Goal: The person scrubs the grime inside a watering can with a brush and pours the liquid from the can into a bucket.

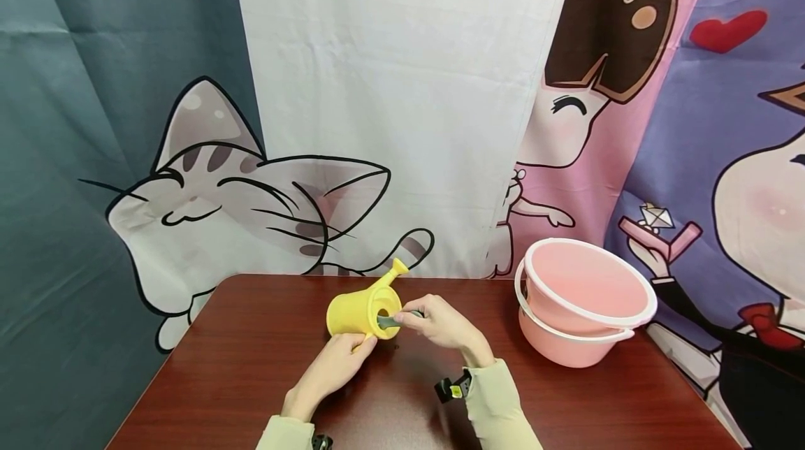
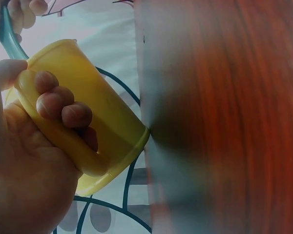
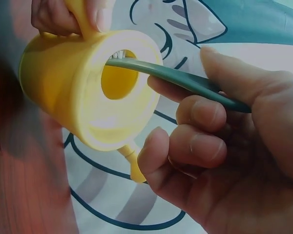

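A yellow watering can [image 1: 347, 315] is tilted over the table, its opening turned toward the right and its spout [image 1: 385, 277] pointing up and away. My left hand [image 1: 333, 364] grips the can's handle, with fingers curled round it in the left wrist view [image 2: 58, 97]. My right hand [image 1: 442, 324] pinches the green handle of a brush [image 3: 178, 80] between thumb and fingers. The brush's head reaches through the round hole in the can's top; a few white bristles [image 3: 119, 54] show inside, and the rest is hidden by the can.
Two pink buckets [image 1: 569, 349] with white rims, one nested in the other, stand at the right of the brown wooden table [image 1: 251, 380]. A printed cloth [image 1: 402, 86] with cartoon figures hangs right behind the table's far edge.
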The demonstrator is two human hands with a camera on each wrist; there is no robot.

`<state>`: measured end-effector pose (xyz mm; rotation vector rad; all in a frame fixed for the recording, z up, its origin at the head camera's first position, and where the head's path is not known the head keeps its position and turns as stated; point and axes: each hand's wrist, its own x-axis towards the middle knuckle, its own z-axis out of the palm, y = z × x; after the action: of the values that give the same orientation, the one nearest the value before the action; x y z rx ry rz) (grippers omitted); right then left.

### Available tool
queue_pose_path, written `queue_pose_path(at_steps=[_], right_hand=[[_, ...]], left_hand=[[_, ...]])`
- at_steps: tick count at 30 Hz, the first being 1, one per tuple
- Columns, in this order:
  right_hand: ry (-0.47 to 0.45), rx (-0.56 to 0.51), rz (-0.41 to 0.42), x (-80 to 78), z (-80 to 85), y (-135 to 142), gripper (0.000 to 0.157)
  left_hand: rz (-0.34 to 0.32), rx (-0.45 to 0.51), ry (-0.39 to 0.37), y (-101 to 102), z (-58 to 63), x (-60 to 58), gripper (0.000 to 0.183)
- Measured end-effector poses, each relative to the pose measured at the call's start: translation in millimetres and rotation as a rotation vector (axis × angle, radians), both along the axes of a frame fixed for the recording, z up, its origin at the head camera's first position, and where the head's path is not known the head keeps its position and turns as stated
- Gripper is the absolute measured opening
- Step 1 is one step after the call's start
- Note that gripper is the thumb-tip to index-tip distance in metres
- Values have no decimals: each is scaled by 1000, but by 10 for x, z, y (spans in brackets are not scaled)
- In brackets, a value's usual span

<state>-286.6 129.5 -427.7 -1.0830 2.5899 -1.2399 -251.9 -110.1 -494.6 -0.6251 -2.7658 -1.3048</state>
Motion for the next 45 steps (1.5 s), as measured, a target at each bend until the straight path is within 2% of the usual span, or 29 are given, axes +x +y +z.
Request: queue_pose_path(at_steps=[8,14,18,22,25,34,45], right_hand=[[87,53,10,7,-12,-62,17],[55,101,0,45,15,-88,14],[46,123,-42,86,54,-104,17],[28,105,-100,126,88,-104,15],[20,79,-113,134,99,-88,11],[5,46,-106,77,-8,-160,13],[-76,-17,-83,36,-142,-261,15]], left_hand=[[4,-4,9,-8,-4,-6,47],[5,12,2,-11,-4,-8,47],[5,10,7,-9,3,-8,47],[5,14,-4,-11,7,-8,47],[5,16,-9,-13,8,-6,47],[15,9,-7,-13,2,2,47],[8,11,-6,-18,-8,-9,47]])
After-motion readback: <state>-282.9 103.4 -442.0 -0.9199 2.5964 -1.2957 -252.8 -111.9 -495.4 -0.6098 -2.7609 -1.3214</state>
